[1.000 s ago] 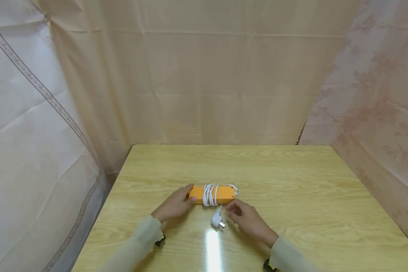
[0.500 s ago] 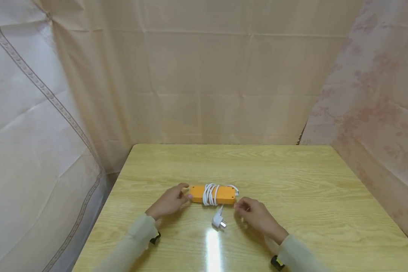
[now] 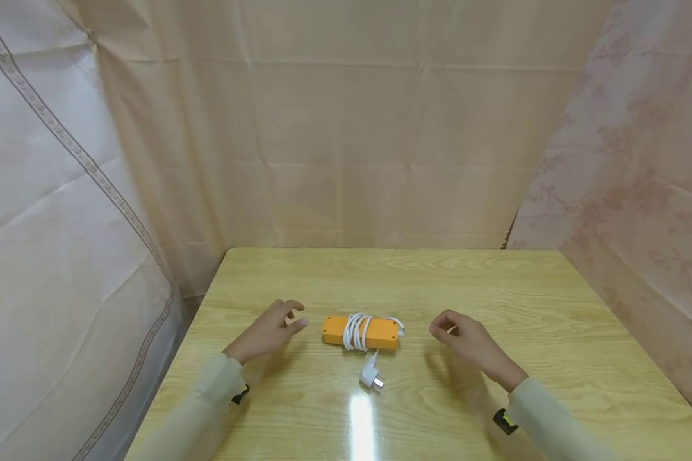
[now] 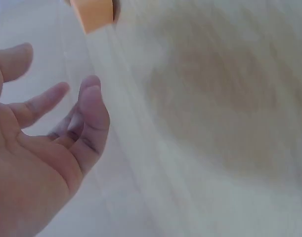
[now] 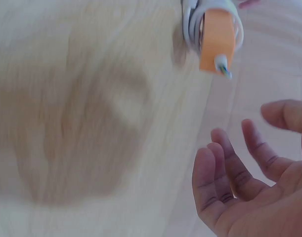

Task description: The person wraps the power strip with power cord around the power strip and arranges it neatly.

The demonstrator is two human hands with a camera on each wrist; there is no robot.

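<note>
An orange power strip (image 3: 383,333) lies on the table, its white cord (image 3: 355,331) wound several times round the middle. In front of it rests the white plug (image 3: 371,374), prongs pointing right. My left hand (image 3: 268,331) is held off the strip's left end, fingers loosely bent and holding nothing. To the right of the strip, my right hand (image 3: 469,342) hovers with relaxed, slightly curved fingers and nothing in them. The left wrist view catches one end of the power strip (image 4: 94,14) beyond the fingers. In the right wrist view the cord's exit end (image 5: 221,63) shows past the fingertips.
The wood-grain table (image 3: 467,282) extends around the strip on all sides. A beige cloth (image 3: 334,141) hangs behind it, a pale cloth (image 3: 46,256) on the left and a floral one (image 3: 640,192) on the right.
Both hands have drawn away from the power strip, the left hand to the left and the right hand to the right. The left hand has let go of the strip's end; the strip stays put.
</note>
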